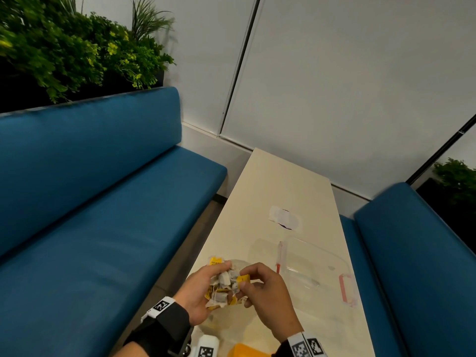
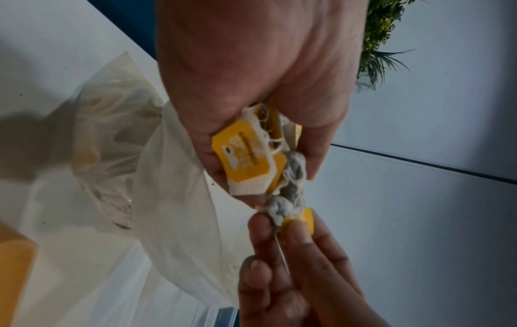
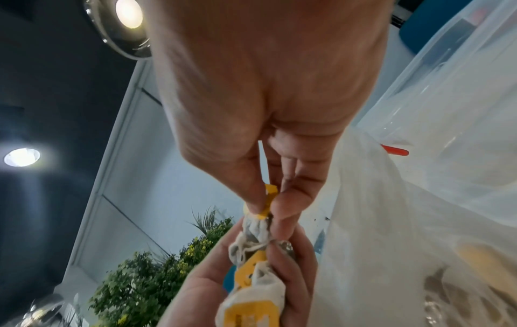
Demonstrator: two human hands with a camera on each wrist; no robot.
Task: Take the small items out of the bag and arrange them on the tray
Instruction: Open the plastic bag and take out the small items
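My left hand [image 1: 206,287] grips a tangled bundle of tea bags [image 1: 222,288] with yellow tags and white strings, held just above the table. The right hand [image 1: 257,284] pinches one yellow tag [image 1: 244,279] at the bundle's right end between thumb and forefinger. The left wrist view shows the bundle [image 2: 251,163] in the left palm and the pinched tag [image 2: 300,220]. The right wrist view shows the same tag [image 3: 269,198] and bundle [image 3: 251,274]. A clear plastic bag [image 2: 134,154] lies crumpled under the hands. The clear tray [image 1: 318,264] with pink clips sits to the right.
The narrow cream table [image 1: 283,181] runs away from me between two blue benches [image 1: 103,215], [image 1: 412,253]. A white sticker patch [image 1: 284,219] lies beyond the tray. A yellow object [image 1: 247,351] and a white marker-tagged device [image 1: 206,347] sit at the near edge.
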